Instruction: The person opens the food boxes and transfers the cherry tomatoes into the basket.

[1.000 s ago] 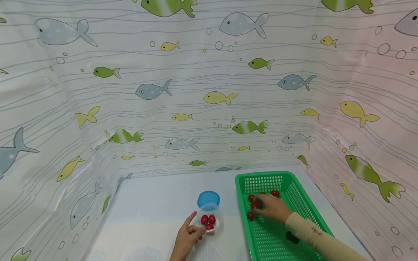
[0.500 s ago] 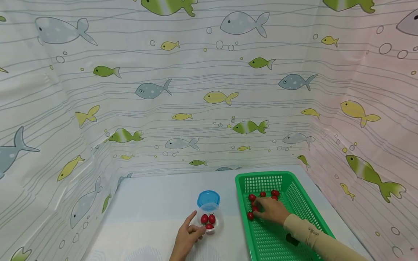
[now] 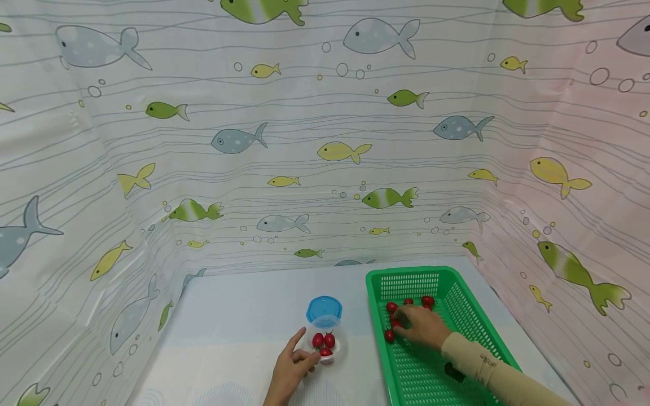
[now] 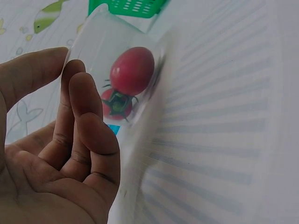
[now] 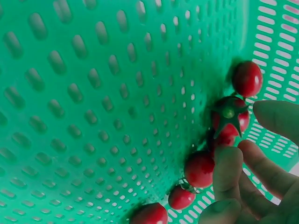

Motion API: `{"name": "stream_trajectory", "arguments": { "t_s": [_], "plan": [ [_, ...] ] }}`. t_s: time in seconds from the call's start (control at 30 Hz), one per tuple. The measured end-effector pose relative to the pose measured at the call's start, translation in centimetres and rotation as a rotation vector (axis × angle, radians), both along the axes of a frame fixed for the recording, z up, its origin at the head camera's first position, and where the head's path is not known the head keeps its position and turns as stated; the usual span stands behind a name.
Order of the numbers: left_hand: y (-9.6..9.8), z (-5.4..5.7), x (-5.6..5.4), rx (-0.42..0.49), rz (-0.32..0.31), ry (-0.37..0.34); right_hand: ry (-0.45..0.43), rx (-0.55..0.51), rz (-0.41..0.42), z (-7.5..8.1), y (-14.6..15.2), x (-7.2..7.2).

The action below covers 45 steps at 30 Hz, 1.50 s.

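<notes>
My left hand [image 3: 294, 366] pinches the rim of a clear plastic container [image 4: 100, 37] between thumb and finger. Three red cherry tomatoes [image 3: 329, 340] lie inside it, some with green stalks. Over at the right, my right hand [image 3: 424, 327] reaches down into a green basket [image 3: 374, 338]. In the right wrist view its thumb and fingers are spread apart, with fingertips [image 5: 229, 161] right at the cherry tomatoes [image 5: 199, 169]. Beside the thumb tip sits a tomato with a green star-shaped stalk [image 5: 229, 113]. The hand partly hides some tomatoes in the head view.
A blue lid [image 3: 325, 309] lies on the white table [image 3: 228, 321] just behind the clear container. More tomatoes [image 3: 427, 300] rest at the basket's far end. Fish-patterned sheeting [image 3: 284, 192] surrounds the table at the back and sides.
Inside the basket my right hand has shifted slightly down, then stayed nearly in place, uncovering tomatoes behind it. The left hand and clear container have not moved.
</notes>
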<state>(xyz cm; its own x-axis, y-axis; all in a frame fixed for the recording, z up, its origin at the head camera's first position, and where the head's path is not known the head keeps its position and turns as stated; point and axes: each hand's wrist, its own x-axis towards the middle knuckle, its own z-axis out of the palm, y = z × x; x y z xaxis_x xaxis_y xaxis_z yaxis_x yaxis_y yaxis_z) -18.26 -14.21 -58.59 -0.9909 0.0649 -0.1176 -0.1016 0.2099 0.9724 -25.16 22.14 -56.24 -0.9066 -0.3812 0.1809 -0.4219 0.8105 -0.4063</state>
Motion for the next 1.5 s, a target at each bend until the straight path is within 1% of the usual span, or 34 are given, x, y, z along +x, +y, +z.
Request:
{"name": "stream_trajectory", "arguments": {
  "t_s": [0.17,0.27,0.33,0.6,0.83,0.97,1.2,1.37,1.5],
  "plan": [
    [0.0,-0.1,0.0,0.003,0.006,-0.004,0.064,0.008,-0.055,0.2,-0.3,-0.1],
    [0.0,-0.1,0.0,-0.001,0.007,-0.005,0.09,-0.014,-0.077,0.7,-0.6,0.0],
    [-0.1,-0.1,0.0,0.0,0.004,-0.004,0.09,-0.038,-0.077,1.2,-1.0,0.0],
    [-0.1,0.0,0.0,-0.004,-0.007,0.007,0.105,-0.096,-0.03,3.3,-2.5,0.5],
    [-0.1,-0.4,-0.1,0.003,-0.01,-0.004,0.12,-0.144,0.016,4.8,-4.3,0.6],
    [-0.1,-0.5,-0.3,0.018,-0.019,0.003,0.125,-0.151,0.05,5.4,-5.4,0.7],
    [0.2,-0.1,-0.4,0.007,-0.016,-0.019,0.056,-0.151,0.048,6.3,-7.3,0.9],
    [0.4,0.1,-0.2,-0.013,-0.008,-0.007,0.042,-0.148,0.068,6.7,-8.6,0.9],
    [0.4,0.1,-0.2,-0.019,-0.013,0.016,0.046,-0.142,0.086,7.1,-9.5,1.0]
  ]
}}
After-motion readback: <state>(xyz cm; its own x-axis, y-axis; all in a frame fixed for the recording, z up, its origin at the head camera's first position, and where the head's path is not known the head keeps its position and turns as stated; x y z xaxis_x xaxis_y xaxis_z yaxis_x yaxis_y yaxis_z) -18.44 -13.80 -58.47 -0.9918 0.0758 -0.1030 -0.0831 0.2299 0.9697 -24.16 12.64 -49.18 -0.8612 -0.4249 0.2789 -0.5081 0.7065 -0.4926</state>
